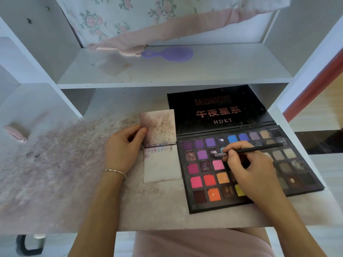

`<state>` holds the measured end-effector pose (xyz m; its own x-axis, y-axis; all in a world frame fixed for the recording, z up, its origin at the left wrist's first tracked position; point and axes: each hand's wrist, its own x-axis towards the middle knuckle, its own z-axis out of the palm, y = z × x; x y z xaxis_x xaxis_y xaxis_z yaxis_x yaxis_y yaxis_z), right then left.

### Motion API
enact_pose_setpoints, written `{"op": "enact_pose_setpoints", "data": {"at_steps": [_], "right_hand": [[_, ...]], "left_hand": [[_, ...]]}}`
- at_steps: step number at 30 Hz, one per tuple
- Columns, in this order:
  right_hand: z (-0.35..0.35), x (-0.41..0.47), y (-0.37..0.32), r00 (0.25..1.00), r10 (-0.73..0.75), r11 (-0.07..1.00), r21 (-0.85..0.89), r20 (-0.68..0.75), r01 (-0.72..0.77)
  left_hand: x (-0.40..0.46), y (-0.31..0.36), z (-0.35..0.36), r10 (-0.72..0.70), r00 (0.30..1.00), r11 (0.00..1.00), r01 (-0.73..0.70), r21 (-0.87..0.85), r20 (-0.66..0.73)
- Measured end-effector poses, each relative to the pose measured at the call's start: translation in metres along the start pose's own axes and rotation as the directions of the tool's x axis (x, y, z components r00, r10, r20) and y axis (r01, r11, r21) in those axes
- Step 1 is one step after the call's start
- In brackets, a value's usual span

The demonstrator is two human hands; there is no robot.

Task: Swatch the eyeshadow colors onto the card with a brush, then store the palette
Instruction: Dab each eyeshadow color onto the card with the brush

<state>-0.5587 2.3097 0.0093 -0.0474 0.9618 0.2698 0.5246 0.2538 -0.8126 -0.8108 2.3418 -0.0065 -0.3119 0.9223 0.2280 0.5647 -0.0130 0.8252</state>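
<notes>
Right hand (248,169) dips a thin black brush (250,150) into the palette while the left hand (124,147) steadies the card.

The right hand's fingers curl round the brush, its pale tip over a pan near the top left of the open black multicoloured eyeshadow palette (246,169). The left hand pinches the edge of the smudged, folded white card (161,145), thumb on its upper flap; a row of faint swatches runs below the fold. Card and palette lie side by side on the powder-stained pale table (65,173). A lilac hairbrush (170,53) rests on the white shelf (204,71) above.
</notes>
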Motion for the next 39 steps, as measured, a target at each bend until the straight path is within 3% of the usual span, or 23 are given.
{"op": "enact_pose_setpoints", "data": {"at_steps": [19,25,39], "right_hand": [[0.000,0.002,-0.003,1.000,0.006,1.000,0.009,0.020,-0.006],[-0.001,0.001,-0.002,0.998,0.038,0.998,0.059,-0.048,-0.035],[0.052,0.012,-0.040,0.979,-0.044,0.980,0.201,0.201,0.003]], "left_hand": [[0.000,0.002,-0.001,-0.008,1.000,1.000,0.008,0.009,-0.005],[-0.001,0.001,0.000,0.007,1.000,1.000,-0.007,0.009,-0.011],[0.000,0.001,-0.001,-0.032,0.999,0.999,0.032,-0.016,-0.010]]}}
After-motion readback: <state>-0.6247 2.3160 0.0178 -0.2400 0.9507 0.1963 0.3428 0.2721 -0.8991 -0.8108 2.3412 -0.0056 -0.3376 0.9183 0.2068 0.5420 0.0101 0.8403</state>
